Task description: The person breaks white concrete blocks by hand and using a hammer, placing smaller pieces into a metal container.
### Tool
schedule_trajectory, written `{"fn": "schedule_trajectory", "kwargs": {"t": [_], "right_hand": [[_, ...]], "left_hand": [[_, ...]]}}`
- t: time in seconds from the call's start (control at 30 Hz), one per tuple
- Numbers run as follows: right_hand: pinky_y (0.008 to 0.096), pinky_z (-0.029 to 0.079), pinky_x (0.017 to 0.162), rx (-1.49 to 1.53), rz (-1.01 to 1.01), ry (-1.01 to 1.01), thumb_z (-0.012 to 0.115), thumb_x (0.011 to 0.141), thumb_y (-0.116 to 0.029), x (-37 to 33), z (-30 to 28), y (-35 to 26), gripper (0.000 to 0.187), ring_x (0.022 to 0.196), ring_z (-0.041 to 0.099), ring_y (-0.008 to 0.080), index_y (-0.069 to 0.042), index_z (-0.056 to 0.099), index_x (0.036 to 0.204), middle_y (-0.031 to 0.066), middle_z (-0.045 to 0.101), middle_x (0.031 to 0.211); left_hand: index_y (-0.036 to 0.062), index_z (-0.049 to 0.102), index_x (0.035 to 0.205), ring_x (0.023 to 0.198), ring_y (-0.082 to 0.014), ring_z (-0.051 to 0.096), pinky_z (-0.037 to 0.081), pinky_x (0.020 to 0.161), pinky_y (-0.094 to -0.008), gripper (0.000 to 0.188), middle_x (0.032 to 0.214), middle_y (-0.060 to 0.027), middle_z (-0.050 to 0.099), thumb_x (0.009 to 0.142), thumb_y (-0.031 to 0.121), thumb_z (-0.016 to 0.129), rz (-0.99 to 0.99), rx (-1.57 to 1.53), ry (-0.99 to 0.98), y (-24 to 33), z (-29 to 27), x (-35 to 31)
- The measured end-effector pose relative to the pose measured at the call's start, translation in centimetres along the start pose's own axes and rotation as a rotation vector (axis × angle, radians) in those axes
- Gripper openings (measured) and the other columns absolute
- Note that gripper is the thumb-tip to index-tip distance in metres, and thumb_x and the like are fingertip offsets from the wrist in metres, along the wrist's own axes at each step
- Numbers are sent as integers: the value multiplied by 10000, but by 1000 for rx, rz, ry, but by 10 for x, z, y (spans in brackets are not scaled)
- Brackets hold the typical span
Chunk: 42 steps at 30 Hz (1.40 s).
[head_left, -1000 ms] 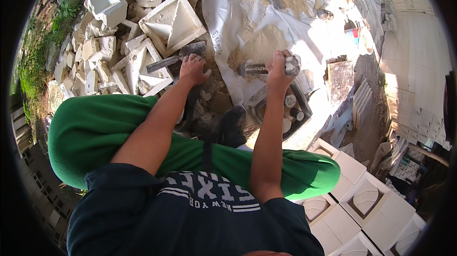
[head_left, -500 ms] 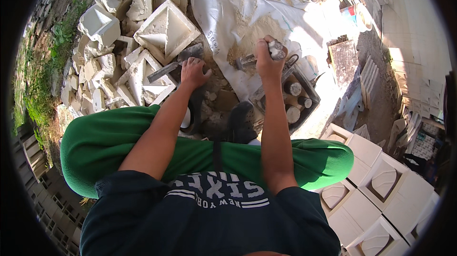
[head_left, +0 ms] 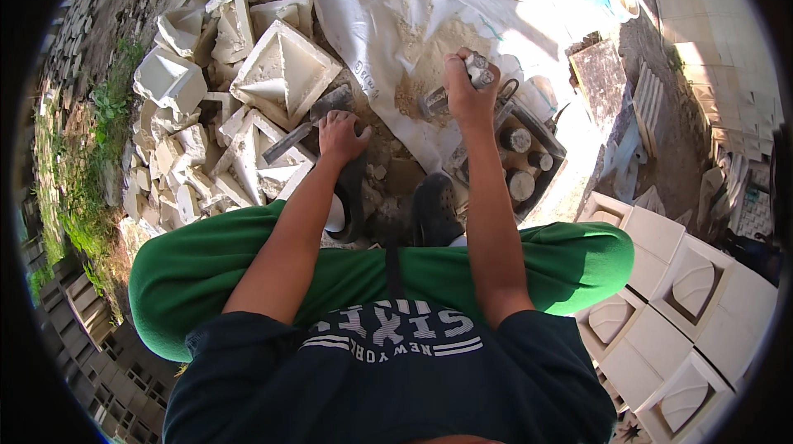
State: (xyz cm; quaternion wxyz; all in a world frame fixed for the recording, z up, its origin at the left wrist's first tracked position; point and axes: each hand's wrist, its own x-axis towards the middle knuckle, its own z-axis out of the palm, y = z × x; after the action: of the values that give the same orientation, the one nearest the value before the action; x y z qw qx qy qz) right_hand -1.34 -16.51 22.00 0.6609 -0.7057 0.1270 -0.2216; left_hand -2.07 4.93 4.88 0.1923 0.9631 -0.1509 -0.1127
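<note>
My right hand clenches a caked tool; my left hand half-curls over a metal bar, hold unclear. Blocks look finished, powder unworked.

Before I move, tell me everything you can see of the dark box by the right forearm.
The dark box is open on top, with straight, dusty walls; whether metal or wood, I can't tell. It lies turned at an angle, to the right of the right shoe. At least three pale-ended cylinders are inside. The right forearm crosses in front and hides part of it; contact can't be judged.
</note>
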Motion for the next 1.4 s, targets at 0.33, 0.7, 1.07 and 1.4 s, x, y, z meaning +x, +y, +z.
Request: {"fn": "schedule_trajectory", "kwargs": {"t": [0.33,0.7,1.07,1.4], "right_hand": [[227,293,461,135,60,56,583,823,-101,10,-1,-61,230,509,382,19,-57,517,607,-75,438,551],[265,326,471,17,88,-89,580,795,-119,43,30,-8,249,501,403,47,-16,518,577,-42,451,517],[224,305,432,186,-28,36,558,813,-54,21,25,20,111,452,360,56,-44,534,706,-35,406,538],[225,318,441,324,90,11,594,804,-92,17,-1,-70,113,469,409,55,-8,577,730,-23,473,552]], "left_hand": [[88,655,940,1144,-248,453,308,990,-404,366,1091,-81,599,737,393,656,-37,-9,-16,-1,-6,-3],[91,664,925,1108,-243,473,332,951,-393,369,1067,-80,608,739,409,647,-18,18,29,-12,7,-5],[93,668,906,1116,-237,474,325,971,-388,346,1066,-78,611,735,393,653,-9,-9,42,-2,3,1],[94,661,909,1124,-247,465,321,967,-397,332,1061,-82,609,731,374,660,-33,-28,14,-5,-1,-3]]}}
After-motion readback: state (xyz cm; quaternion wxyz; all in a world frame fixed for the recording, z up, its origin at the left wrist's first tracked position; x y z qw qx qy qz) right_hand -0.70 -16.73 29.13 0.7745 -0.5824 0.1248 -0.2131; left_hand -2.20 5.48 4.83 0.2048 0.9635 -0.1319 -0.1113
